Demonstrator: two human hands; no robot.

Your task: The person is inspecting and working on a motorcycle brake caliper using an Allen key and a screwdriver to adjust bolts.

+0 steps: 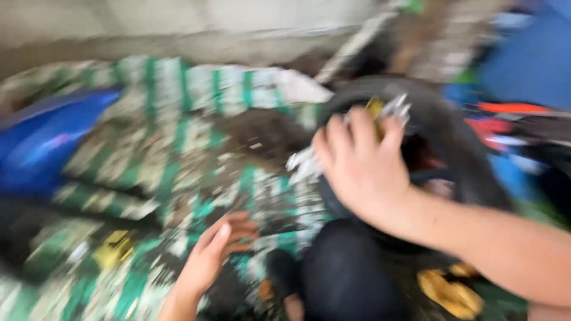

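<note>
On the ground, over a green-and-white striped mat (178, 148): two bare hands are working; the whole view is smeared by motion.
Right hand (360, 169): it is lying knuckles-up across a black tyre (452, 137), fingers curling around a bundle of silvery and yellow pieces (389, 110); the grip is closed on that bundle.
Bundle, position: it is sitting at the tyre's upper inner edge, partly hidden under the fingers.
Bundle, long axis: it is running diagonally, one pale end poking out lower left near the mat (300, 163), the other pointing upper right past the fingertips.
Left hand (217, 252): it is hovering low over the mat, fingers loosely bent, palm open, holding nothing.
Tyre: it is resting at the right side of the mat, ring facing the camera.
Blue object (41, 142): it is lying at the left edge on the mat; its kind cannot be told.
Yellow scraps (452, 294): they are lying below the right forearm.
Dark knee (345, 279): it is showing at bottom centre.
</note>
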